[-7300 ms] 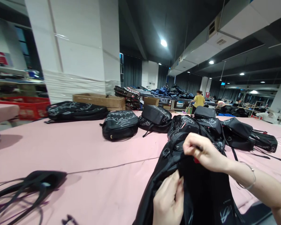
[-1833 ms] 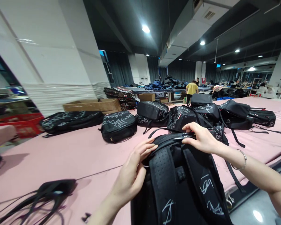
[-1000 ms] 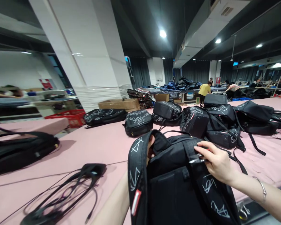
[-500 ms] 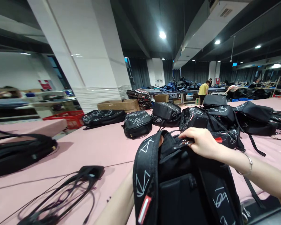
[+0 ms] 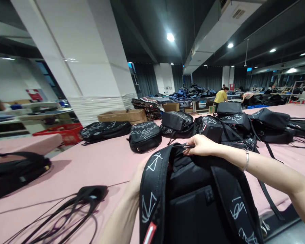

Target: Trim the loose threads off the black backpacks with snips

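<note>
1. Two bare hands are in my view, both at one black backpack (image 5: 190, 217). It stands upright directly before my camera, close to the near edge of the pink table (image 5: 101, 169). Its back panel is turned to me; its bottom is outside my view, so I cannot tell on what it rests.

2. The right hand (image 5: 199, 146) is over the top of this backpack, and a thin bracelet (image 5: 246, 160) is on its wrist. The thumb and fingers are pressed together and pinch a thin tool (image 5: 181, 146) — dark, narrow, and too small for me to say of which kind.

3. The left hand (image 5: 140, 170) goes behind the left strap (image 5: 152, 186). I see only a part near the wrist; the fingers are hidden, so I cannot tell if they are spread or closed.

4. The left strap and the right strap (image 5: 230, 193) carry white scribbled lines, and the left one has also a red and white label (image 5: 149, 234).

5. Farther on the table I see a row of other black backpacks (image 5: 145, 135). At my left lie a black bag (image 5: 12, 176) and, nearer to the hands, some black cords (image 5: 93, 194).

6. Behind the table there is a cardboard box (image 5: 122, 116), a red crate (image 5: 68, 134) and — well apart — a person in a yellow shirt (image 5: 220, 97).
</note>
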The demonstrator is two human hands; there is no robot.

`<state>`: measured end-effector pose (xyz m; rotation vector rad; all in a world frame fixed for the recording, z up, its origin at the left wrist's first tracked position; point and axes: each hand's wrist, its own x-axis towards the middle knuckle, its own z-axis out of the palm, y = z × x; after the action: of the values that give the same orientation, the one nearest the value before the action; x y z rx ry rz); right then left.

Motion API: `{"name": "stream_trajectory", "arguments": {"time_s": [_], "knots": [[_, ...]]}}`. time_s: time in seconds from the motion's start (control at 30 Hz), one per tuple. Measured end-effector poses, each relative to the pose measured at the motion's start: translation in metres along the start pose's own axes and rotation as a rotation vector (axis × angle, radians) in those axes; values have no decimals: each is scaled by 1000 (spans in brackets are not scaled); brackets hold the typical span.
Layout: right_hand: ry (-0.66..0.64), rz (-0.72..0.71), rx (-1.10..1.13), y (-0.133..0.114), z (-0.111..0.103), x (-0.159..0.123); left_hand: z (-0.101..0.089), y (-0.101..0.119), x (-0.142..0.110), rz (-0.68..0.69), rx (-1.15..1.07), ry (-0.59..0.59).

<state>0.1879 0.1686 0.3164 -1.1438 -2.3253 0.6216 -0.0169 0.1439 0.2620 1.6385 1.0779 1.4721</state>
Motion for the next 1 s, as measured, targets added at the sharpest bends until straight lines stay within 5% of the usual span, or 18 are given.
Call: {"name": "stream_trajectory", "arguments": {"time_s": [0.07,0.13,0.17,0.33,0.53,1.0], "knots": [[-3,39,13,0,1,3,-7,19,-16,18,-25,263],[2,63,-7,-2,3,6,-5,39,-35,222,110,638],[5,78,-22,-4,3,7,-2,47,-44,351,239,694],[-35,204,-36,-9,5,12,19,42,-56,908,866,26],[-73,285,16,-4,3,15,15,9,-33,935,1071,42],[-66,284,-26,-6,1,15,29,22,-10,1078,1276,-142]]}}
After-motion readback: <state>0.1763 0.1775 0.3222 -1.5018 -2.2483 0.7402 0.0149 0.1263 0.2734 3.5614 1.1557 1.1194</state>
